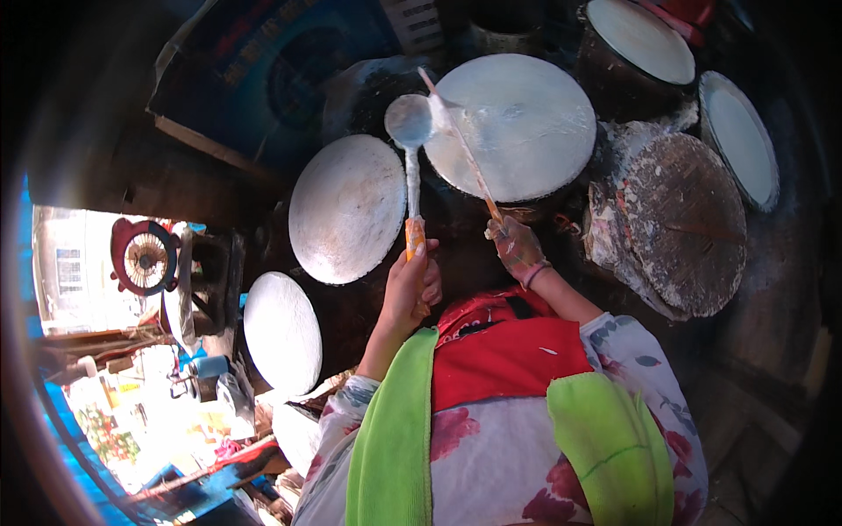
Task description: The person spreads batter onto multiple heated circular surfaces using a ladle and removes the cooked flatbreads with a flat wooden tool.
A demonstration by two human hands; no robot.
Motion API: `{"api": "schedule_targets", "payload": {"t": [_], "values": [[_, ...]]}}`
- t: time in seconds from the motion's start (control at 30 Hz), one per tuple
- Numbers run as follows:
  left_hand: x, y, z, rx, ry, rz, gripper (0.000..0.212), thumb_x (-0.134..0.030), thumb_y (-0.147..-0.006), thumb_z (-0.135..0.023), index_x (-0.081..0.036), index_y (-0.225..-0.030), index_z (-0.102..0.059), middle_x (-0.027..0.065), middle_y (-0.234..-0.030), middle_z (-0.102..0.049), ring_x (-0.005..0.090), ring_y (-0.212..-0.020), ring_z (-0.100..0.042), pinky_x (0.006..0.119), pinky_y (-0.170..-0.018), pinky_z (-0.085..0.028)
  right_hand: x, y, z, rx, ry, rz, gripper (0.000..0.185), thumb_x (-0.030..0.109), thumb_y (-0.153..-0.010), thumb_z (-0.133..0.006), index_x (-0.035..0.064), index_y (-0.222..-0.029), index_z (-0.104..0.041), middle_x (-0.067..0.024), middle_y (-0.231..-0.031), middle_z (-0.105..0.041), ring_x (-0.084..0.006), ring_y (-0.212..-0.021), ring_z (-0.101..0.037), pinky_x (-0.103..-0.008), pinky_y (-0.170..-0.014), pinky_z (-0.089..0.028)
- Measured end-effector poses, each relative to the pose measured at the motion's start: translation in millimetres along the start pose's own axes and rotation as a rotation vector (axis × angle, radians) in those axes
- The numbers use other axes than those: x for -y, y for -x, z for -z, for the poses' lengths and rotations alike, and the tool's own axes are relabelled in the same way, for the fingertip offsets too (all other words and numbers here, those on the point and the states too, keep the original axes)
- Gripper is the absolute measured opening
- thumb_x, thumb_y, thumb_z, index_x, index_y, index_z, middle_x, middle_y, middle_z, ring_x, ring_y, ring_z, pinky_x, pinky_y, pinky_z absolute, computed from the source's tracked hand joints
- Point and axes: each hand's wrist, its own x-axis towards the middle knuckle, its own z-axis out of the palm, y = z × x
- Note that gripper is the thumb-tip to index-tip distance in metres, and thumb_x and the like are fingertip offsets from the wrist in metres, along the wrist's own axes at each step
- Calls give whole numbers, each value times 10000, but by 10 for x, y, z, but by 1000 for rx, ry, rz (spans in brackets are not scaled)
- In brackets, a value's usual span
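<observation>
My left hand grips the orange handle of a metal ladle, whose shaft is coated white. The ladle's bowl is beside the left edge of a large round white surface. In my right hand is a thin wooden stick that slants up and left across that surface. White, wet-looking stuff clings to the stick near the ladle's bowl. My right hand looks stained or thinly gloved, with a dark band at its wrist. A second round white surface lies left of the ladle.
Stacked, crusted wooden discs stand at right. Behind them are a dark pot with a white top and another white disc. A white disc and a red fan are at left. A dark printed box is at the back.
</observation>
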Motion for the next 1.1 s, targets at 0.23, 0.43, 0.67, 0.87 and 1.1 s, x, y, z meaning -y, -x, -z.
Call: {"api": "schedule_targets", "payload": {"t": [0.23,0.43,0.67,0.87,1.1], "values": [[-47,-213,239,155,445,106,321,-336,-924,-475,-69,-1103,-462,-32,-619,-363,69,-445,-320,214,-438,-289,-246,-338,415,-108,384,420,208,215,-863,-459,69,-911,-600,-155,-937,-603,-354,-812,-601,-416,-703,-507],[-62,127,255,148,389,5,332,-321,-928,-464,-64,-1138,-464,-28,-620,-362,65,-439,-320,212,-434,-285,-605,-372,772,223,1044,292,165,166,-840,-436,97,-859,-585,-124,-814,-606,-269,-778,-613,-367,-656,-507],[69,535,403,148,527,7,339,-332,-932,-461,-51,-1120,-469,-32,-618,-354,59,-444,-318,202,-437,-286,-491,-48,932,-155,268,43,340,363,-894,-469,51,-883,-602,-203,-821,-627,-373,-745,-604,-434,-644,-475],[249,808,463,168,617,-4,312,-334,-934,-463,-67,-1097,-465,-37,-617,-355,39,-441,-310,189,-430,-282,-202,772,859,251,957,-58,322,361,-876,-482,56,-923,-574,-215,-764,-616,-372,-738,-610,-427,-637,-477],[601,1325,460,95,575,-210,266,-305,-918,-504,-79,-1053,-460,-26,-615,-374,49,-434,-329,198,-407,-291,-1213,961,890,212,1028,261,417,424,-883,-462,44,-991,-595,-218,-826,-619,-404,-759,-590,-454,-646,-468]]}}
